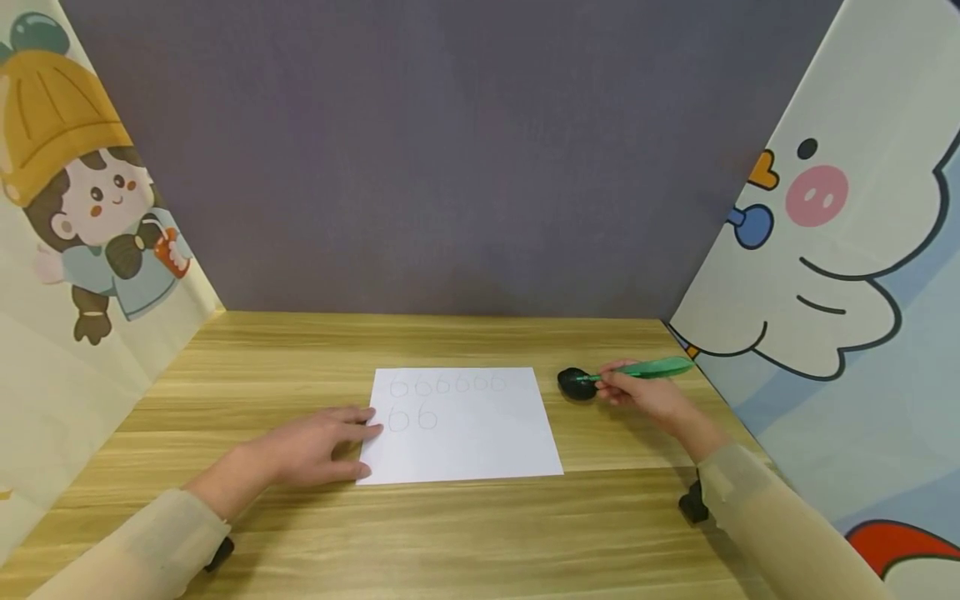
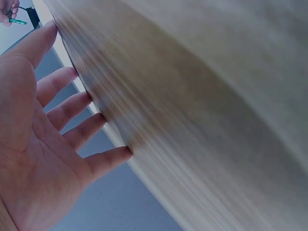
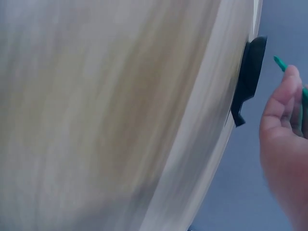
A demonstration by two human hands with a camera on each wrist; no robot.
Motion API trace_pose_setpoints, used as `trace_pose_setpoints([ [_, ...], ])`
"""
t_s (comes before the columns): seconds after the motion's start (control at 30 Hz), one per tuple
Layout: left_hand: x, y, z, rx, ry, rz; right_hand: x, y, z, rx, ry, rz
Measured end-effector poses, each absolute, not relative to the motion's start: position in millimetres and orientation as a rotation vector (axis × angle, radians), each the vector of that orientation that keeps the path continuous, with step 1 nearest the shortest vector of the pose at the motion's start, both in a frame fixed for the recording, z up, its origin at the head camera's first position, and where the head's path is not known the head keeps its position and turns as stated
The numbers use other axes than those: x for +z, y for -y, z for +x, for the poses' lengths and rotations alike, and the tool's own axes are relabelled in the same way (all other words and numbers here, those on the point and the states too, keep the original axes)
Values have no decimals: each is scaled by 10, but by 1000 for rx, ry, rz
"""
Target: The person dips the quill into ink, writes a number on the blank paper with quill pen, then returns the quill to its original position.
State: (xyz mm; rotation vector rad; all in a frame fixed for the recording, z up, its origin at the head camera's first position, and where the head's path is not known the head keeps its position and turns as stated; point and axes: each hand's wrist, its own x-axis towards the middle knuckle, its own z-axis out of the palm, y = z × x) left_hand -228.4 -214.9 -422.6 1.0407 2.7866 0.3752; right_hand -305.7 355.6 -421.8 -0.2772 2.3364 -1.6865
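Observation:
A white sheet of paper (image 1: pixel 480 433) lies on the wooden table, with a row of several faint 6s and two larger 6s beneath. My left hand (image 1: pixel 318 447) rests at its left edge, fingers spread and fingertips on the paper and table. To the right of the sheet sits a small black dish (image 1: pixel 572 388). My right hand (image 1: pixel 648 397) pinches a green feather quill pen (image 1: pixel 663 367), its tip over the dish in the head view. From the right wrist, the pen tip (image 3: pixel 279 62) shows just above the dish (image 3: pixel 251 72).
The wooden tabletop (image 1: pixel 450 542) runs back to a dark grey panel (image 1: pixel 450 167). Cartoon-printed walls stand at the left (image 1: pixel 37 375) and right (image 1: pixel 847 433). A small black device (image 1: pixel 693 502) is strapped beneath the right wrist, another (image 1: pixel 220 554) beneath the left.

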Motion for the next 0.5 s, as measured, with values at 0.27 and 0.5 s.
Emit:
trace_pose_setpoints([
  [0.27, -4208, 2148, -2262, 391, -2772, 1015, -4191, -3365, -2980, -1780, -2327, -297],
  [0.5, -4212, 2154, -2277, 394, -2770, 1026, -4166, -3170, -2929, -1829, -2262, -326],
])
